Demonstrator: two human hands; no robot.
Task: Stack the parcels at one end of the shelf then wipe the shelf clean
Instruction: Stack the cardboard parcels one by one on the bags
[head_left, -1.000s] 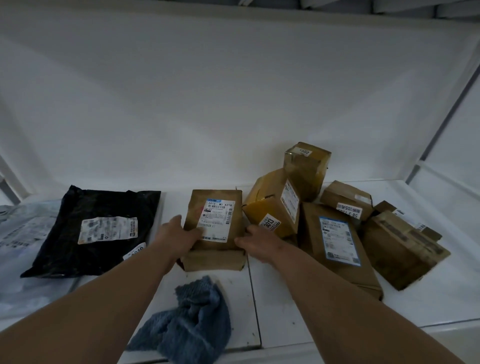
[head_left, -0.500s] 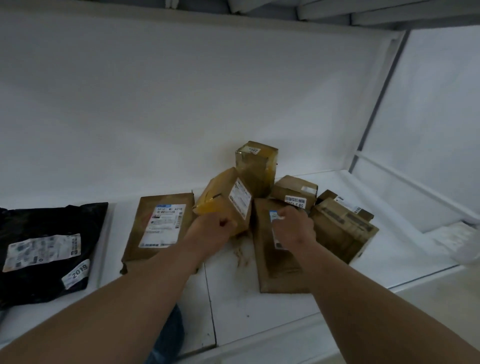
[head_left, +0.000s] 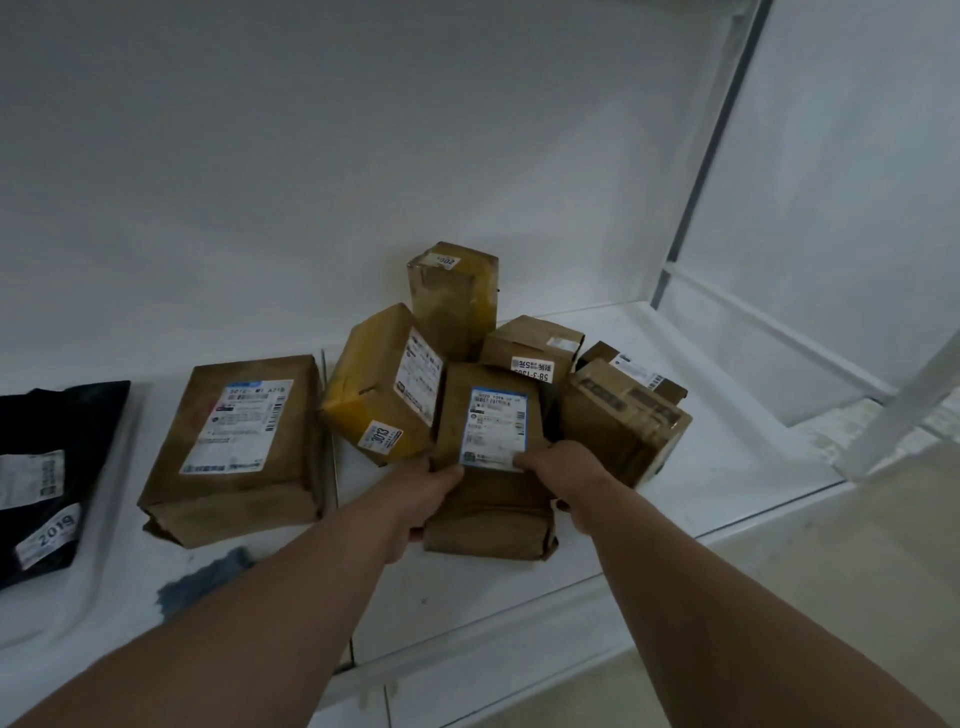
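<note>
parcels (head_left: 498, 374) crowd the shelf's (head_left: 727, 447) right end; both hands have left the flat parcel (head_left: 239, 447). left hand (head_left: 423, 499) and right hand (head_left: 569, 480) now grip the labelled packet (head_left: 491, 499), stacking unfinished.

A plain white wall (head_left: 311, 182) is seen behind, unmarked. At the right, a grey-edged upright post (head_left: 711, 150) is seen running down to the back corner, with a white side panel (head_left: 857, 156) beyond it. A pale floor (head_left: 810, 597) is visible at lower right, and a white slanted bar (head_left: 904, 410) crosses before it.
</note>
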